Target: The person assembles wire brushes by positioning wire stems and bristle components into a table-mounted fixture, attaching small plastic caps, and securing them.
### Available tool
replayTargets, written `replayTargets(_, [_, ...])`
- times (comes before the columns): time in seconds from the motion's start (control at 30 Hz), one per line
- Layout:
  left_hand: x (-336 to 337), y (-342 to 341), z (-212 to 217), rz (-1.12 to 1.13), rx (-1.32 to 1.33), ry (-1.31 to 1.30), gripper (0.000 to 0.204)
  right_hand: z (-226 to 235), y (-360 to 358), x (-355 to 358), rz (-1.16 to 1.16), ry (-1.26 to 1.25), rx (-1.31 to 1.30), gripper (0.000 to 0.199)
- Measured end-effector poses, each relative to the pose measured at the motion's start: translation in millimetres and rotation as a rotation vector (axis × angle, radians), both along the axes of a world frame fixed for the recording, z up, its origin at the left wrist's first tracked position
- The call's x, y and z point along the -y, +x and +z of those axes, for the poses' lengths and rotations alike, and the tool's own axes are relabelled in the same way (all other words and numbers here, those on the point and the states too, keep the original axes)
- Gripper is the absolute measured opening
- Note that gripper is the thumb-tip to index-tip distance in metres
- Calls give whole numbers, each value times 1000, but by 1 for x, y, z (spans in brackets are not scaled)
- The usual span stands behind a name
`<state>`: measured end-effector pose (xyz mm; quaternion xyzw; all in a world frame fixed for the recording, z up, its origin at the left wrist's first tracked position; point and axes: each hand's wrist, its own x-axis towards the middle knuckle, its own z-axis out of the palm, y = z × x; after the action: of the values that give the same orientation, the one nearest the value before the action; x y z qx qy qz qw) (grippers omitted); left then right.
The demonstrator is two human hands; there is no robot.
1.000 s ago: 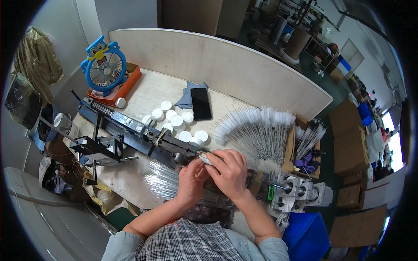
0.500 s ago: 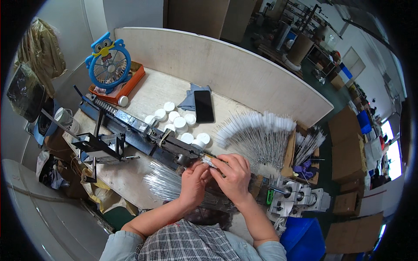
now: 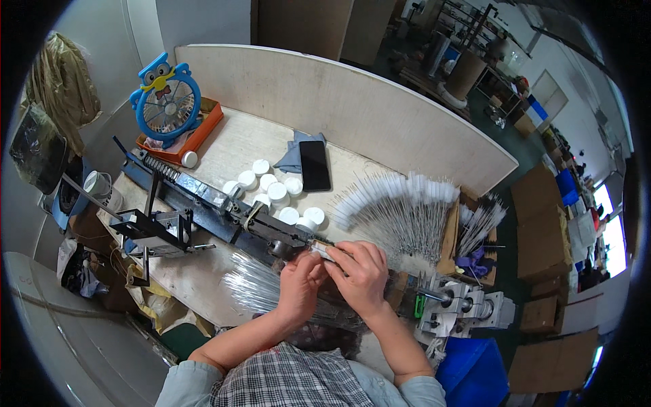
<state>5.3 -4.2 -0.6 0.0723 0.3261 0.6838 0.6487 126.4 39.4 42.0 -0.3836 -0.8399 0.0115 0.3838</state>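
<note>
Both hands meet at the near end of a long dark metal machine [image 3: 268, 227]. My left hand [image 3: 300, 285] is closed in a pinch, thumb and fingers pressed together just under a small white piece [image 3: 320, 249]. My right hand [image 3: 361, 275] has its thumb and bent fingers closed on this piece from the right. What lies between the left fingertips is hidden. To the left of my left hand lies a bundle of thin shiny wires [image 3: 252, 279]. Beyond my right hand, many white-bristled wire brushes [image 3: 400, 207] are fanned out on the table.
Several white round jars [image 3: 278, 193] stand behind the machine, near a black phone [image 3: 314, 166] on a blue cloth. A blue fan [image 3: 166, 108] sits in an orange tray [image 3: 207, 129]. At right are a brush-filled box [image 3: 447, 247], a metal clamp mechanism [image 3: 468, 305] and a blue bin [image 3: 472, 373].
The view has shifted slightly. Both hands stay at the machine's end, with small finger movements around the white piece, which now shows more of its length.
</note>
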Motion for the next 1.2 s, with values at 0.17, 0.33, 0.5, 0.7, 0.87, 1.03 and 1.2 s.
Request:
replayTargets(0.17, [-3, -3, -4, 6, 44, 14, 21, 7, 2, 2, -14, -7, -7, 29])
replayTargets(0.33, [2, -7, -2, -11, 61, -12, 49, 15, 21, 12, -92, -95, 198, 26])
replayTargets(0.5, [8, -7, 6, -90, -35, -35, 63, 12, 29, 22, -26, -136, 208, 18])
replayTargets(0.7, [14, -9, 10, -187, -189, -100, 63, 25, 36, 21, -9, -185, 15, 20])
replayTargets(0.87, [42, -34, 19, -296, -408, -107, 46, -2, 55, 38, 80, -374, -41, 15])
replayTargets(1.03, [78, -167, -64, 271, -335, -214, 47, -39, 56, 50, 35, -631, 48, 17])
replayTargets(1.2, [144, -352, -117, 904, -599, -322, 31, -44, 49, 44, 101, -753, 122, 16])
